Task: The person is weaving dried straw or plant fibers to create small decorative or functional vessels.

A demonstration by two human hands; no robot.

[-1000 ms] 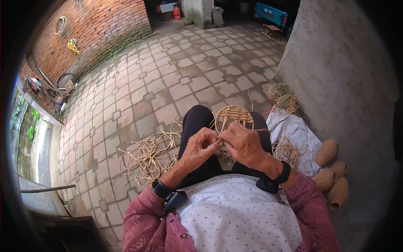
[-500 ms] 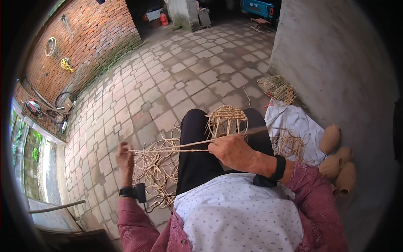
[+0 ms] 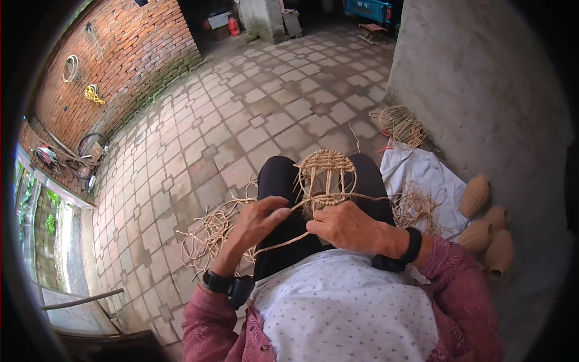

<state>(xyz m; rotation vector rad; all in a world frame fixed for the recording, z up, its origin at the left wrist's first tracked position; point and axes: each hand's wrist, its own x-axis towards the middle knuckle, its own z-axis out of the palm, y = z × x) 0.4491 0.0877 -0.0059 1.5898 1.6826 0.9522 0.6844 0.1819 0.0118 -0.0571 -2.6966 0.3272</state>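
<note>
Between my knees rests a round woven piece (image 3: 327, 161), a ring frame with a woven band at the top, upright strands across the middle and weaving along its lower edge. My left hand (image 3: 260, 222) is closed on a twisted straw cord (image 3: 298, 206) at the left of that lower edge. Just below the frame, my right hand (image 3: 345, 226) pinches the cord near the woven edge, its fingertips partly hidden. A loose length of cord (image 3: 283, 243) sags from the right hand to the lower left. Another strand (image 3: 369, 197) trails right over my thigh.
Tangled straw cords (image 3: 208, 238) lie on the paving at left; more cords (image 3: 416, 208) sit on a white cloth (image 3: 416, 166) at right. Several tan vase-shaped woven pieces (image 3: 475, 196) stand by the grey wall (image 3: 482, 78). A wire-like basket (image 3: 400, 125) lies beyond the cloth.
My left hand has come in from far left to the woven piece, and the stretched cord now hangs slack. My right hand has shifted slightly right and down.
</note>
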